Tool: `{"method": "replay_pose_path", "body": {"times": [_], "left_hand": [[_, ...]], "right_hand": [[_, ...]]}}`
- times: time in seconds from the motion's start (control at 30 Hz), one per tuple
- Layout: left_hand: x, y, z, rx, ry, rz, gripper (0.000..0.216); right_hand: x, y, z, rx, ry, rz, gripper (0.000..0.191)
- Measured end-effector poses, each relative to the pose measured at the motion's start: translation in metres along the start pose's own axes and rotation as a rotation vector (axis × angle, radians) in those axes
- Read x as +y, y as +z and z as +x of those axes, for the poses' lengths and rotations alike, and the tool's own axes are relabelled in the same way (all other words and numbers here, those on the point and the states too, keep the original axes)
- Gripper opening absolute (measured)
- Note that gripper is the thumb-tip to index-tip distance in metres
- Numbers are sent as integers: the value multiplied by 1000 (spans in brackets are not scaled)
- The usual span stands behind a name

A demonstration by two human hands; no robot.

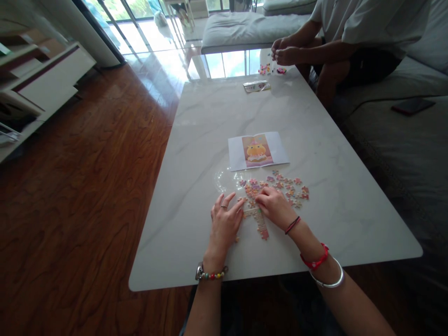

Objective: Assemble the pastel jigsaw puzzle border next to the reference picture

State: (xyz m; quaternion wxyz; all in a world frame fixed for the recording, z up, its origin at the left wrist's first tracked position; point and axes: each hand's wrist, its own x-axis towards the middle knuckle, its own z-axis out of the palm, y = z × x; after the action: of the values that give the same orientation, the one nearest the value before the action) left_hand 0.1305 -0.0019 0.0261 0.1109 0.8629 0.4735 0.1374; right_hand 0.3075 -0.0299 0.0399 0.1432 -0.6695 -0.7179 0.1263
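Note:
My left hand [224, 221] lies flat on the white marble table [196, 140], fingers spread, fingertips touching a joined strip of puzzle pieces [261, 224]. Just right of it, my right hand [275, 205] rests with fingers curled over the near side of a scatter of loose puzzle pieces [287, 186]; whether it pinches a piece is hidden. A reference picture [258, 150] showing a yellow figure on pink lies on white paper beyond the pieces.
Another person sits on the sofa [402, 140] at the far right, both hands [283, 51] over a small pile of pieces [269, 69]. A plastic packet [257, 86] lies near them. A dark phone [413, 106] is on the sofa. Wooden floor and shelves are on the left.

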Motion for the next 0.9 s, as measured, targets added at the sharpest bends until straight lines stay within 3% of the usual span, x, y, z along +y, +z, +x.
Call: {"method": "replay_pose_path", "body": {"times": [0.17,0.43,0.57,0.73,0.9], "left_hand": [[0,-1,0,7,4,-18,34],[22,1,3,-101,148,-31,41],[28,4,2,-87,104,7,39],[24,2,2,-53,53,28,38],[24,3,4,-36,59,46,39]], "right_hand": [[19,-5,-1,52,19,76,22],[22,-6,-3,18,104,0,19],[24,-9,-3,25,129,-3,18],[22,-8,-4,-10,22,50,21],[26,-10,-4,21,74,31,24]]}}
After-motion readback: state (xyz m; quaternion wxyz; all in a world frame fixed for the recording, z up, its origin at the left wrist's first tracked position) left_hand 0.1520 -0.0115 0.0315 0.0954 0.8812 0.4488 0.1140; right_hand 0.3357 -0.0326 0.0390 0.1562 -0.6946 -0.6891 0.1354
